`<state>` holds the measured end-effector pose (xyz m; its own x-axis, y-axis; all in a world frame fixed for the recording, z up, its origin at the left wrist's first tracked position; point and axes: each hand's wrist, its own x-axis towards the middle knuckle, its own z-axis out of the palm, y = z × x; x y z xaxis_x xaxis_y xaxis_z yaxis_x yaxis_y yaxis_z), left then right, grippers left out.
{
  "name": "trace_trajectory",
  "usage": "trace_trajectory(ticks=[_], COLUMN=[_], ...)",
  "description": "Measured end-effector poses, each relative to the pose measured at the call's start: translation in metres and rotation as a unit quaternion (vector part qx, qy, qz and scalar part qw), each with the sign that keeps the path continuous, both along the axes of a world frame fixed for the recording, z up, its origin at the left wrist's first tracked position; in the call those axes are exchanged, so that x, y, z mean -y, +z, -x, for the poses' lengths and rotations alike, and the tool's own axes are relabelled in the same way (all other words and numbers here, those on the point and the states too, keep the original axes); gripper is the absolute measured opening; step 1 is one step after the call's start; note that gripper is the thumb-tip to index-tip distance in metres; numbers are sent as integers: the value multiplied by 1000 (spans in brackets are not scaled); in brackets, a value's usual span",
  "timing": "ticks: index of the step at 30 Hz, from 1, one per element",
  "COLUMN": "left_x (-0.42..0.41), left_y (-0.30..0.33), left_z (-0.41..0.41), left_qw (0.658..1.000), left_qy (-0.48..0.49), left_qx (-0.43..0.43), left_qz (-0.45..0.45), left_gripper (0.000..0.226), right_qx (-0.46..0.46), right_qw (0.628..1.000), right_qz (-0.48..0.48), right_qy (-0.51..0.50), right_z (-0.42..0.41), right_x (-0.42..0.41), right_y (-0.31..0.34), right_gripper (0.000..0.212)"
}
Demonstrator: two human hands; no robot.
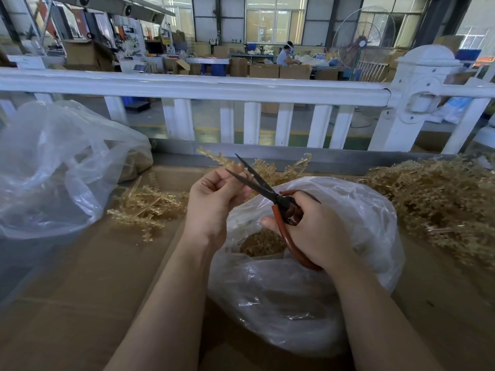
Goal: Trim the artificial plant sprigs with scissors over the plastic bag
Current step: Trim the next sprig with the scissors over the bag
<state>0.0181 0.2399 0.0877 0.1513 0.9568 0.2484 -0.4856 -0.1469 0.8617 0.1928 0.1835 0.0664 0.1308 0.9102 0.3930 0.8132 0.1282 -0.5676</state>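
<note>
My left hand [214,199] pinches a tan artificial sprig [267,167] that fans out behind the blades. My right hand [310,231] grips the red-handled scissors [284,207], whose dark blades are parted and point up-left at the sprig beside my left fingers. Both hands hover over a clear plastic bag [308,290] on the cardboard-covered table [80,290]. Tan trimmings [263,243] lie inside the bag's mouth.
A big heap of tan sprigs [439,204] lies at the right. A small pile of sprigs [147,204] lies left of my hands. A second clear bag [53,170] stands at far left. A white fence [241,89] runs behind the table.
</note>
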Motion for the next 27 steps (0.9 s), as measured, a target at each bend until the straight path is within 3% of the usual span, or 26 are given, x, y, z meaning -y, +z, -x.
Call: trace_trajectory(ticks=[4,8,14,27], left_x=[1,2,3,0], left_y=[1,2,2,1], left_z=[0,-1,0,1], left_qw=[1000,999,999,999], left_qy=[5,17,9,5], left_qx=[-9,-23,-14,-2], left_qz=[-6,-16,-33,-45], left_gripper=[5,17,14,9], right_qx=[13,12,8,10], right_qw=[1000,1000,999,999], right_qz=[-14,-13,-16,-23], right_qy=[-10,-20,-27,-30], right_z=[1,2,3,4], right_x=[-1,-1,-1,0], right_y=[-1,0,1,2], right_gripper=[53,59,79,81])
